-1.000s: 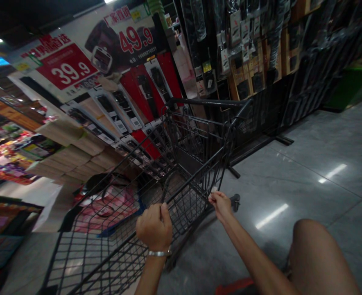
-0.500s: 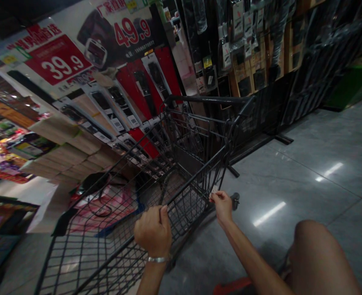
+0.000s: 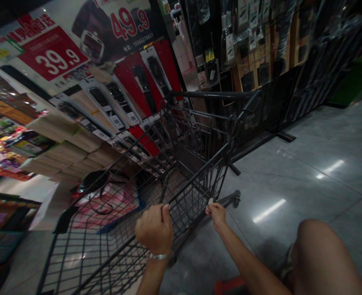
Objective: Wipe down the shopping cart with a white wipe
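A dark wire shopping cart (image 3: 196,180) stands in front of me, its handle at the far end. My left hand (image 3: 154,229), with a bracelet at the wrist, is closed around the cart's near top rail. To the right, my right hand (image 3: 216,215) pinches a small pale piece (image 3: 211,201), perhaps paper or tissue, beside the lower side of the cart basket. Whether that piece touches the wire cannot be made out.
Behind the cart is a display (image 3: 144,86) of packaged goods with price signs. Pink packages (image 3: 116,200) lie beyond the basket. A bare knee (image 3: 319,250) is at lower right, over the grey floor (image 3: 294,176). A red object (image 3: 230,283) shows at the bottom.
My right hand has moved slightly down and left with the pale piece. My left hand keeps its hold on the rail. A cart wheel at the right shows more fully.
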{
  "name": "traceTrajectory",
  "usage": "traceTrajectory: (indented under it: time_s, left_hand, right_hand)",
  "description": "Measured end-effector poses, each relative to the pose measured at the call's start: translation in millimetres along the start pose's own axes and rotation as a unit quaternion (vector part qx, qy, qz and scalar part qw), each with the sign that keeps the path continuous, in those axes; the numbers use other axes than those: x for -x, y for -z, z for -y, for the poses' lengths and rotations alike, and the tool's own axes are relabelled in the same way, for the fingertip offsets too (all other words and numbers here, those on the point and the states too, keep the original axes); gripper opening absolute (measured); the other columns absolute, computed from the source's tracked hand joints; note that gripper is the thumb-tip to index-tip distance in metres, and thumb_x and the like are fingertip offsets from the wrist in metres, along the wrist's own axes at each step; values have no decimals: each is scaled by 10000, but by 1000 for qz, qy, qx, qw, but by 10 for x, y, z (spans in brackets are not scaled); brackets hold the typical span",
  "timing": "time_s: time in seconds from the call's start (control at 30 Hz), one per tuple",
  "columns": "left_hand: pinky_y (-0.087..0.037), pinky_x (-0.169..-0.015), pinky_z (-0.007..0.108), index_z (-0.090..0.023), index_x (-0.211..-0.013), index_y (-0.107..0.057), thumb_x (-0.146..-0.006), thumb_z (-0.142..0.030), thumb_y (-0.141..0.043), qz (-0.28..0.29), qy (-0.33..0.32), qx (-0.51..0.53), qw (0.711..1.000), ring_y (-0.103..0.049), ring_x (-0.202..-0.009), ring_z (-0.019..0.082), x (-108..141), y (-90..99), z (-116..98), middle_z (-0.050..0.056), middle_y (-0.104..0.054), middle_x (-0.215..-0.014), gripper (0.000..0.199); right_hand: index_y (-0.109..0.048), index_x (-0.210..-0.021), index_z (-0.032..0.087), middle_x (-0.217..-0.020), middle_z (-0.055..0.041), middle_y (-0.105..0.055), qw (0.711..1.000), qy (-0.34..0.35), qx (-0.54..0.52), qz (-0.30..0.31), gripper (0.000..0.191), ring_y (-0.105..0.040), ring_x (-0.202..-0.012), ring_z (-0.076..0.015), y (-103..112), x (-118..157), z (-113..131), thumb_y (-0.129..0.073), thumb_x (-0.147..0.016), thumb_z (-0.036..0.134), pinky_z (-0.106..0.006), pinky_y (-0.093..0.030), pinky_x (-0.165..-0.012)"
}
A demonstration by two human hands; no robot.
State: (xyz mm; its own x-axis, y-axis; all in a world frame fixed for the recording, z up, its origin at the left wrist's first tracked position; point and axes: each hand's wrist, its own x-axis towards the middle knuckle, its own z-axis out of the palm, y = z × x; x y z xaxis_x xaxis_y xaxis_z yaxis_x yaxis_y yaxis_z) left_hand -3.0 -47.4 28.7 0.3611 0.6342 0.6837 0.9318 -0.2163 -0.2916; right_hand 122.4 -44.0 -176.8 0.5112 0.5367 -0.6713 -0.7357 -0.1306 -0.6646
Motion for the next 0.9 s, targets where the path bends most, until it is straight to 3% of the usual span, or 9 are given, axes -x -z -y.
traceTrajectory:
  time_s: [0.23, 0.43, 0.6, 0.77, 0.9]
  left_hand:
    - [-263, -587, 311, -193, -695, -569, -944, -377, -331, 1, 12, 7, 1000, -462, -598, 184, -6, 13, -10, 26, -555, -583, 390]
    - [-241, -597, 314, -208, -696, -592, -937, -381, -325, 50, 48, 29, 997, -455, -616, 190, -7, 39, -38, 33, -561, -599, 399]
    - [-239, -587, 321, -203, -692, -595, -936, -373, -341, 45, 45, 27, 998, -465, -603, 189, -22, 80, -64, 30, -546, -585, 391]
    - [-250, -593, 323, -199, -698, -582, -938, -375, -347, 59, 40, 11, 997, -475, -610, 189, -33, 111, -85, 31, -546, -595, 379]
    - [-249, -597, 324, -202, -700, -577, -940, -381, -335, 62, 44, 16, 997, -472, -612, 188, -34, 116, -95, 29, -541, -596, 385]
  right_hand:
    - [-479, -465, 193, -400, 54, -520, 999, -34, -39, 5, 190, -536, -383, -100, -87, 131, 345, -662, -486, 146, -226, -504, -436]
    - [-464, -501, 198, -442, 48, -534, 997, -6, -56, 52, 164, -582, -461, -120, -215, 266, 690, -619, -521, 151, -263, -544, -535]
    - [-488, -484, 192, -442, 39, -540, 997, 24, -33, 62, 123, -557, -452, -124, -242, 369, 808, -607, -486, 164, -248, -491, -497]
    - [-585, -536, 175, -498, 17, -581, 994, 77, -2, 74, 108, -551, -510, -137, -224, 411, 952, -634, -502, 265, -234, -413, -490]
    - [-556, -497, 182, -456, 29, -514, 974, 198, 75, 77, 177, -475, -486, -124, -241, 389, 1044, -632, -545, 335, -244, -374, -497]
